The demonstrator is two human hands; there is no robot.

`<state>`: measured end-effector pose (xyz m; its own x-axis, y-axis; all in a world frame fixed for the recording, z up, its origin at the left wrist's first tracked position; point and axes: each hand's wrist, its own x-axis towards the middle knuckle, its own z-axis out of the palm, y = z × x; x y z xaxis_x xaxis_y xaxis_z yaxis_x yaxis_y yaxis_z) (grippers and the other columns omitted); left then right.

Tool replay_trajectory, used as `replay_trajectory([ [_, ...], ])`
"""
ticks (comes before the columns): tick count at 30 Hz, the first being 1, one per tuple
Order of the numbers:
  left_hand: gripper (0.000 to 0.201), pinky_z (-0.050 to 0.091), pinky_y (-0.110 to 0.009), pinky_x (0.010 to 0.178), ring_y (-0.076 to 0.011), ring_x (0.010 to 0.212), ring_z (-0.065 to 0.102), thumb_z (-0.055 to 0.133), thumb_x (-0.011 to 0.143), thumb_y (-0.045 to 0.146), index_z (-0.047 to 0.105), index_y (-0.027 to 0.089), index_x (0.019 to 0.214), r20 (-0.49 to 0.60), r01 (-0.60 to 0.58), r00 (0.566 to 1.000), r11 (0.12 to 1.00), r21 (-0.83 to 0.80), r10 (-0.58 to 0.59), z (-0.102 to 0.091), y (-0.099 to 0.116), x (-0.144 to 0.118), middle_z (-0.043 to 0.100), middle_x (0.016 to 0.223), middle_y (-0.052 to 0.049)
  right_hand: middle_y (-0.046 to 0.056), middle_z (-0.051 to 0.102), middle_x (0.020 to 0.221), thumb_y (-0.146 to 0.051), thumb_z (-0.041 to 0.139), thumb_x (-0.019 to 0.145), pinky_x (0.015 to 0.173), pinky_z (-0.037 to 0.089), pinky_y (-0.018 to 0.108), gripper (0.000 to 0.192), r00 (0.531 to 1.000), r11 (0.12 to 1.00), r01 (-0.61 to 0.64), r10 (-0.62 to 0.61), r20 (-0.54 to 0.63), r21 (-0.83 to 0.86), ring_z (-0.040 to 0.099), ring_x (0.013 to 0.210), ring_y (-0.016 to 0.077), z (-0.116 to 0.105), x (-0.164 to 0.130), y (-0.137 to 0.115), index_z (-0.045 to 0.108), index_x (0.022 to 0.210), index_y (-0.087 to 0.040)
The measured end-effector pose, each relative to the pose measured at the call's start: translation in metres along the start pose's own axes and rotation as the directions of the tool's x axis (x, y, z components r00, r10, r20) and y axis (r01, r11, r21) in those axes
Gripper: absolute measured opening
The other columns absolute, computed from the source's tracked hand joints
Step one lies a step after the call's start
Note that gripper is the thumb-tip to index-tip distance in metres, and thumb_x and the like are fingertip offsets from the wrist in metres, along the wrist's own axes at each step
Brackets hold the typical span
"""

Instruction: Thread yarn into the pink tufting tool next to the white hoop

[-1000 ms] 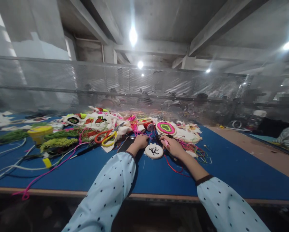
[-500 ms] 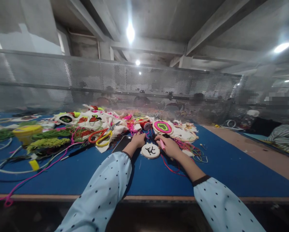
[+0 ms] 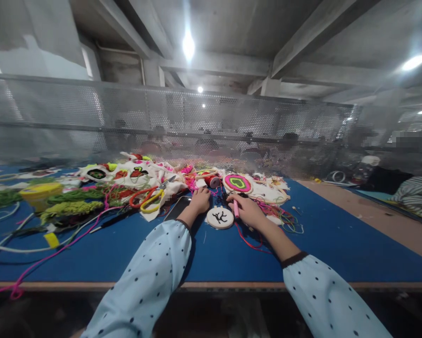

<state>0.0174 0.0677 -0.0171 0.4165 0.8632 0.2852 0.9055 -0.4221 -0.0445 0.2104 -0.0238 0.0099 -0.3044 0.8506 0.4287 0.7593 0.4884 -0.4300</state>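
Note:
A small round embroidery hoop (image 3: 220, 218) with a black branch-like pattern on white cloth lies flat on the blue table, between my hands. My left hand (image 3: 199, 202) rests palm down just left of the hoop, beside a dark phone (image 3: 177, 209); its fingers are stretched and slightly apart, with nothing seen in them. To the hoop's right, my right hand (image 3: 246, 210) is closed around a pink pen-shaped tool (image 3: 236, 209); the tool's tip is hidden. Black yarn (image 3: 225, 197) lies by the right fingertips. A red yarn (image 3: 248, 241) trails below that hand.
Orange and yellow-handled scissors (image 3: 152, 201) lie left of the phone. Behind are a red thread spool (image 3: 214, 181) and a pink-and-green hooped piece (image 3: 238, 183). Yarn bundles (image 3: 72, 211) and a yellow tub (image 3: 41, 196) crowd the left. A perforated metal screen (image 3: 183, 117) stands behind.
The fingers of my left hand have loosened and spread, and the hand has shifted slightly. My right hand keeps the pink tool almost in place beside the hoop.

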Motion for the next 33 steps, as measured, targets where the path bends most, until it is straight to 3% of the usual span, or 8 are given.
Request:
replay_trajectory([
  [6, 0.057, 0.018, -0.04, 0.106, -0.0231, 0.128, 0.024, 0.039, 0.075, 0.01, 0.038, 0.02, 0.131, -0.264, -0.091, 0.961, 0.996, -0.005, 0.087, -0.035, 0.003, -0.007, 0.037, 0.139, -0.004, 0.002, 0.063, 0.083, -0.024, 0.048, 0.081, 0.068, 0.04, 0.026, 0.027, 0.992, 0.99, -0.033, 0.048, -0.112, 0.134, 0.057, 0.073, 0.0162, 0.0, 0.003, 0.004, 0.053, 0.108, -0.023],
  [11, 0.058, 0.014, -0.036, 0.107, -0.0215, 0.132, 0.017, 0.034, 0.08, 0.015, 0.028, 0.016, 0.138, -0.412, -0.118, 0.903, 0.992, 0.032, 0.121, -0.063, 0.028, -0.015, 0.023, 0.147, -0.002, 0.007, 0.056, 0.11, -0.026, 0.048, 0.08, 0.069, 0.045, 0.028, 0.041, 0.98, 0.941, -0.043, 0.105, -0.168, 0.335, 0.058, 0.07, 0.0127, 0.006, 0.009, 0.014, 0.041, 0.121, -0.022],
  [16, 0.061, 0.01, -0.036, 0.108, -0.0222, 0.134, 0.011, 0.032, 0.081, 0.015, 0.022, 0.018, 0.14, -0.359, -0.272, 0.884, 0.954, 0.128, 0.3, -0.073, 0.056, -0.026, 0.016, 0.149, 0.0, 0.011, 0.049, 0.121, -0.033, 0.05, 0.078, 0.056, 0.047, 0.024, 0.055, 0.963, 0.879, 0.014, 0.117, -0.244, 0.476, 0.058, 0.068, 0.0124, 0.007, 0.012, 0.016, 0.029, 0.128, -0.025],
  [20, 0.061, 0.01, -0.035, 0.108, -0.0224, 0.135, 0.013, 0.031, 0.081, 0.015, 0.021, 0.019, 0.141, -0.294, -0.364, 0.875, 0.923, 0.121, 0.384, -0.07, 0.063, -0.026, 0.016, 0.149, -0.001, 0.006, 0.061, 0.083, -0.032, 0.045, 0.08, 0.048, 0.043, 0.025, 0.037, 0.969, 0.876, -0.098, 0.192, -0.155, 0.472, 0.054, 0.053, 0.0134, 0.004, 0.013, 0.024, 0.046, 0.114, -0.02],
  [23, 0.061, 0.014, -0.035, 0.108, -0.0225, 0.133, 0.018, 0.033, 0.079, 0.014, 0.024, 0.015, 0.139, -0.445, -0.242, 0.87, 0.97, -0.01, 0.212, -0.062, 0.046, -0.017, 0.02, 0.147, -0.006, 0.001, 0.058, 0.066, -0.029, 0.049, 0.077, 0.05, 0.04, 0.025, 0.026, 0.951, 0.93, -0.203, 0.262, -0.165, 0.308, 0.051, 0.048, 0.013, 0.006, 0.013, 0.037, 0.054, 0.1, -0.019],
  [27, 0.062, 0.021, -0.037, 0.107, -0.0251, 0.128, 0.028, 0.046, 0.071, 0.014, 0.034, 0.01, 0.132, -0.635, -0.09, 0.747, 0.915, -0.393, -0.199, -0.048, 0.002, 0.003, 0.034, 0.139, -0.014, 0.0, 0.062, 0.074, -0.024, 0.056, 0.073, 0.057, 0.038, 0.023, 0.025, 0.93, 0.95, -0.302, 0.312, -0.193, 0.077, 0.056, 0.064, 0.0151, 0.006, 0.014, 0.05, 0.056, 0.097, -0.023],
  [29, 0.057, 0.023, -0.037, 0.107, -0.0259, 0.125, 0.032, 0.048, 0.067, 0.013, 0.043, 0.01, 0.124, -0.619, -0.04, 0.644, 0.788, -0.614, -0.449, -0.044, -0.022, 0.012, 0.041, 0.132, -0.015, 0.0, 0.063, 0.079, -0.021, 0.056, 0.072, 0.059, 0.036, 0.022, 0.027, 0.925, 0.943, -0.332, 0.328, -0.191, 0.013, 0.057, 0.071, 0.0163, 0.004, 0.013, 0.052, 0.057, 0.099, -0.024],
  [33, 0.038, 0.032, -0.036, 0.101, -0.0244, 0.115, 0.042, 0.052, 0.064, 0.015, 0.053, 0.014, 0.102, -0.393, -0.075, 0.457, 0.406, -0.911, -0.798, -0.047, -0.058, 0.016, 0.051, 0.117, -0.011, 0.001, 0.064, 0.08, -0.017, 0.054, 0.071, 0.056, 0.033, 0.022, 0.033, 0.918, 0.924, -0.378, 0.366, -0.152, -0.057, 0.056, 0.068, 0.0164, 0.0, 0.011, 0.051, 0.056, 0.103, -0.024],
])
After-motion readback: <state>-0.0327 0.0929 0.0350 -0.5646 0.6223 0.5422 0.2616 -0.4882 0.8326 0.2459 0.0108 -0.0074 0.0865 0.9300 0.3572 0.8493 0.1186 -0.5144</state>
